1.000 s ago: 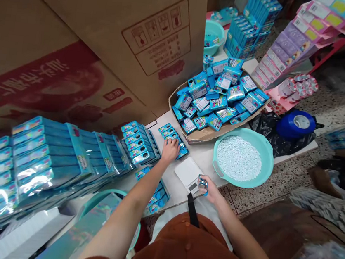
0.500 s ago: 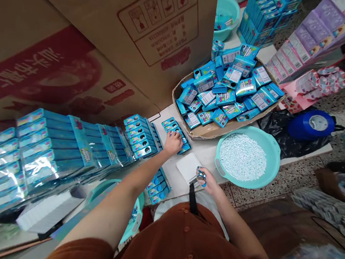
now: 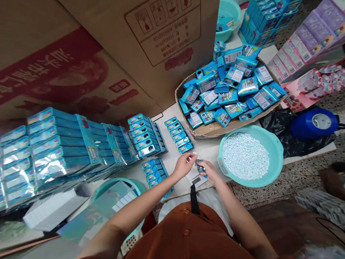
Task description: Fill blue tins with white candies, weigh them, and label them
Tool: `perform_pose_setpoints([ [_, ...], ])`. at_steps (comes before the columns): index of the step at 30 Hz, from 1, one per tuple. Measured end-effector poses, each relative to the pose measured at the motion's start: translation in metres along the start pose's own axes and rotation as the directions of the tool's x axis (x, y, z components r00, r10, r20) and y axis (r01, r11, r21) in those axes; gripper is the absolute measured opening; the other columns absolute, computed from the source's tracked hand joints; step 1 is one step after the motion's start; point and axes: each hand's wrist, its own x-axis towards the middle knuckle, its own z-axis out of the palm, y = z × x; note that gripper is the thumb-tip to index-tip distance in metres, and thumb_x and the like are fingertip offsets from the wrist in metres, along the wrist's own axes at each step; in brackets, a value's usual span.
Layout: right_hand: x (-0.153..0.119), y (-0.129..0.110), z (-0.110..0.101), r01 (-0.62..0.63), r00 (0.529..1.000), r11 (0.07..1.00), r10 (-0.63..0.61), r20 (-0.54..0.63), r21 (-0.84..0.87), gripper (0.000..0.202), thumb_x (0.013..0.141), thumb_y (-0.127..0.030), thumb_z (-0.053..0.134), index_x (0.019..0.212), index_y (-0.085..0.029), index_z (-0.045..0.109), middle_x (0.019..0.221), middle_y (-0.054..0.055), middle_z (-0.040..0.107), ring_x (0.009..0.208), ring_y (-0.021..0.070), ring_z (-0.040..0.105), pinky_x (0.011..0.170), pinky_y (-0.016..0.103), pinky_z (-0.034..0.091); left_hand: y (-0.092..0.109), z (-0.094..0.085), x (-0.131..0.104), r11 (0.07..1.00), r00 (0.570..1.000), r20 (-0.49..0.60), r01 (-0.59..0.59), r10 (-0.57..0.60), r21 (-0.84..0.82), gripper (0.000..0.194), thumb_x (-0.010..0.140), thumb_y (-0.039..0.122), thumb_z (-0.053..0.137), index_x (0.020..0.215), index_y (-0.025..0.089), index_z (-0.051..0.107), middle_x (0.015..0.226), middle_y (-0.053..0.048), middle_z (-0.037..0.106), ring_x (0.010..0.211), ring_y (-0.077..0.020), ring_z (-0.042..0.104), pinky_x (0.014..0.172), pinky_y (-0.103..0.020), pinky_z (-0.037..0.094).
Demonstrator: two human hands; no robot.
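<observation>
My left hand (image 3: 184,165) is closed, with its fingertips pinched together beside my right hand; what it holds is too small to name. Small round metallic and blue pieces (image 3: 199,168) are gripped in my right hand (image 3: 207,171). Both hands are over a white scale (image 3: 197,179) with a small display, near my body. Beyond my left hand lies a row of blue boxes (image 3: 178,134) with round openings, one filled by a blue disc. Nearer me, left of the hand, is another row of blue boxes (image 3: 155,173) with blue discs on them.
A turquoise basin (image 3: 277,158) of white pellets stands right of my hands. Behind it is a cardboard tray (image 3: 211,132) heaped with blue boxes. Stacked blue boxes (image 3: 64,146) line the left, below a large carton (image 3: 153,77). A blue tape roll (image 3: 314,124) lies right.
My left hand has come from the row of blue boxes towards my body and now meets my right hand over the scale. The whole view has shifted slightly.
</observation>
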Motion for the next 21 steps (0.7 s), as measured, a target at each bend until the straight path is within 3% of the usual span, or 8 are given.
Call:
perform_pose_setpoints([
  [5, 0.006, 0.000, 0.007, -0.032, 0.999, 0.979, 0.025, -0.037, -0.201, 0.026, 0.068, -0.043, 0.060, 0.078, -0.019, 0.059, 0.070, -0.002, 0.056, 0.067, 0.0108, 0.048, 0.055, 0.019, 0.034, -0.007, 0.007, -0.009, 0.982, 0.985, -0.062, 0.154, -0.161, -0.109, 0.017, 0.074, 0.034, 0.064, 0.082, 0.019, 0.070, 0.078, -0.004, 0.069, 0.062, -0.0136, 0.058, 0.062, -0.027, 0.046],
  [10, 0.012, -0.002, 0.013, 0.000, 1.000, 0.974, 0.005, 0.022, -0.227, 0.025, 0.068, -0.042, 0.058, 0.068, -0.017, 0.057, 0.059, -0.004, 0.046, 0.057, 0.0084, 0.039, 0.048, 0.019, 0.025, -0.016, -0.007, -0.009, 0.952, 0.964, 0.105, 0.258, -0.243, -0.163, 0.025, 0.073, 0.042, 0.064, 0.070, 0.018, 0.070, 0.067, -0.005, 0.069, 0.063, -0.0170, 0.062, 0.063, -0.028, 0.048],
  [12, 0.013, -0.005, 0.014, -0.014, 0.999, 0.978, 0.023, 0.043, -0.208, 0.023, 0.067, -0.039, 0.058, 0.066, -0.016, 0.059, 0.057, -0.004, 0.043, 0.054, 0.0075, 0.035, 0.045, 0.019, 0.020, -0.019, -0.013, -0.007, 0.944, 0.966, 0.106, 0.253, -0.235, -0.214, 0.024, 0.070, 0.041, 0.067, 0.072, 0.017, 0.070, 0.068, -0.005, 0.069, 0.063, -0.0169, 0.062, 0.062, -0.028, 0.048],
  [14, 0.014, -0.008, 0.013, -0.032, 0.998, 0.986, 0.041, 0.051, -0.162, 0.022, 0.065, -0.036, 0.059, 0.068, -0.015, 0.063, 0.057, -0.004, 0.041, 0.051, 0.0066, 0.030, 0.043, 0.019, 0.016, -0.021, -0.018, 0.003, 0.945, 0.973, 0.030, 0.231, -0.231, -0.232, 0.023, 0.068, 0.040, 0.069, 0.072, 0.017, 0.070, 0.069, -0.004, 0.069, 0.061, -0.0161, 0.061, 0.060, -0.028, 0.047],
  [16, 0.015, -0.009, 0.010, -0.044, 0.997, 0.993, 0.050, 0.051, -0.106, 0.022, 0.064, -0.035, 0.059, 0.069, -0.014, 0.065, 0.056, -0.004, 0.039, 0.049, 0.0058, 0.026, 0.042, 0.020, 0.012, -0.023, -0.026, 0.023, 0.962, 0.969, -0.120, 0.192, -0.218, -0.193, 0.023, 0.069, 0.040, 0.069, 0.075, 0.017, 0.070, 0.070, -0.004, 0.069, 0.061, -0.0159, 0.059, 0.060, -0.028, 0.047],
  [19, 0.013, -0.009, 0.003, -0.052, 0.998, 0.997, 0.053, 0.017, -0.049, 0.025, 0.063, -0.035, 0.059, 0.072, -0.014, 0.067, 0.056, -0.005, 0.036, 0.047, 0.0053, 0.023, 0.041, 0.021, 0.010, -0.029, -0.038, 0.063, 0.996, 0.939, -0.337, 0.088, -0.072, 0.033, 0.019, 0.074, 0.036, 0.066, 0.076, 0.018, 0.071, 0.077, -0.005, 0.070, 0.070, -0.0184, 0.061, 0.070, -0.032, 0.048],
  [21, 0.011, -0.006, -0.003, -0.052, 0.999, 0.997, 0.051, -0.015, -0.052, 0.025, 0.063, -0.035, 0.059, 0.073, -0.014, 0.068, 0.057, -0.004, 0.037, 0.047, 0.0053, 0.023, 0.041, 0.021, 0.010, -0.034, -0.043, 0.090, 0.968, 0.929, -0.362, 0.020, 0.075, 0.250, 0.016, 0.078, 0.032, 0.062, 0.077, 0.019, 0.071, 0.083, -0.006, 0.071, 0.082, -0.0209, 0.062, 0.081, -0.035, 0.046],
])
